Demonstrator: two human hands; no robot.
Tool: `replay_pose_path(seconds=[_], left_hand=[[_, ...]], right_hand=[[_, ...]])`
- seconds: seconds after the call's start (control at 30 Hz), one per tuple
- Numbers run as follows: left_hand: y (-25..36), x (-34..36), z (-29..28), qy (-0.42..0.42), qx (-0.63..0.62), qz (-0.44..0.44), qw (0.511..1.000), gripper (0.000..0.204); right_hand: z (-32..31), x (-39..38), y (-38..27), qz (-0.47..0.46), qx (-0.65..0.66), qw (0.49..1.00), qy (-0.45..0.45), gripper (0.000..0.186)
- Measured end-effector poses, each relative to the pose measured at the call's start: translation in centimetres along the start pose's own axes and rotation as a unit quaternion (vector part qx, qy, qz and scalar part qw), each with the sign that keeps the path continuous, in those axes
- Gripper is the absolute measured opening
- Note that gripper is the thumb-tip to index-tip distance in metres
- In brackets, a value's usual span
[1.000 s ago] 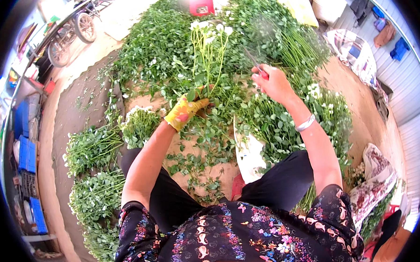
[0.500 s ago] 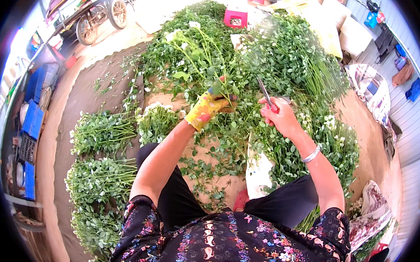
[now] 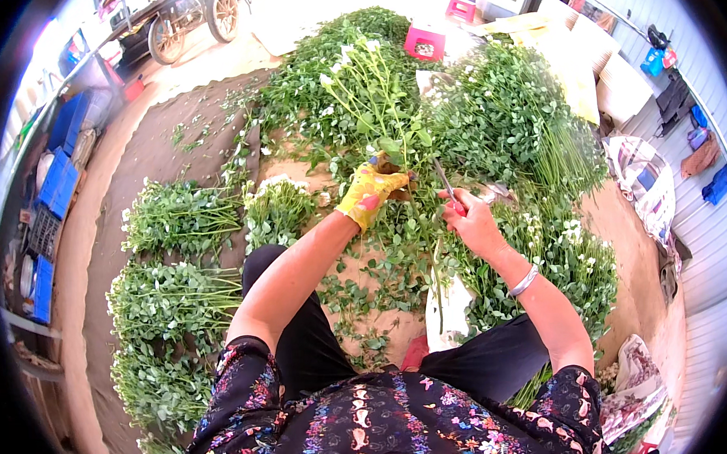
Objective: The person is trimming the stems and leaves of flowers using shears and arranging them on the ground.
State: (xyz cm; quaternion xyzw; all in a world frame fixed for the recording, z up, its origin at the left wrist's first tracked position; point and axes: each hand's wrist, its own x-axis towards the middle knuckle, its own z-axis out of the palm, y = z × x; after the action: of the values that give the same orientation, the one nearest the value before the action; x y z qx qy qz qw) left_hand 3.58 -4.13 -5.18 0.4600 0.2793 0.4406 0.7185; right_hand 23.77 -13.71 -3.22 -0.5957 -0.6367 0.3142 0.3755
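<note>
Presently: one gloved left hand [image 3: 372, 192] gripping one flower stem bunch [image 3: 374, 105]; one right hand [image 3: 470, 222] closed around scissors [image 3: 445, 180]; three tied bundles [image 3: 176, 219] alongside.

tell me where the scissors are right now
In the head view, the scissors are in the right hand, just right of centre, blades up beside the flower bunch held by the yellow-gloved left hand.

Both bare forearms reach toward twelve o'clock. The left hand [image 3: 370, 196], in a yellow glove, is clenched tight at eleven o'clock; the right hand [image 3: 474, 224], bare, is curled closed at one o'clock, a silver bangle on its wrist.
</note>
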Motion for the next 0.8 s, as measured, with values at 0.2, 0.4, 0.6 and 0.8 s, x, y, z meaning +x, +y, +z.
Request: replay_pose_path(seconds=[0.2,0.4,0.6,0.8], left_hand=[[-0.2,0.4,-0.6,0.061,0.088,-0.018,0.994,0.035],[-1.9,0.8,-1.4,0.049,0.114,-0.056,0.991,0.034],[-2.5,0.0,0.2,0.017,0.153,-0.056,0.987,0.025],[-3.6,0.1,0.2,-0.03,0.177,-0.064,0.982,0.025]], right_hand=[[-1.0,0.5,0.1,-0.061,-0.103,0.992,0.037,0.038],[-3.1,1.2,-2.1,-0.119,-0.192,0.969,0.1,0.039],[-5.3,1.3,-1.6,-0.152,-0.209,0.951,0.172,0.042],[-6.7,1.1,-1.1,-0.15,-0.211,0.946,0.196,0.042]])
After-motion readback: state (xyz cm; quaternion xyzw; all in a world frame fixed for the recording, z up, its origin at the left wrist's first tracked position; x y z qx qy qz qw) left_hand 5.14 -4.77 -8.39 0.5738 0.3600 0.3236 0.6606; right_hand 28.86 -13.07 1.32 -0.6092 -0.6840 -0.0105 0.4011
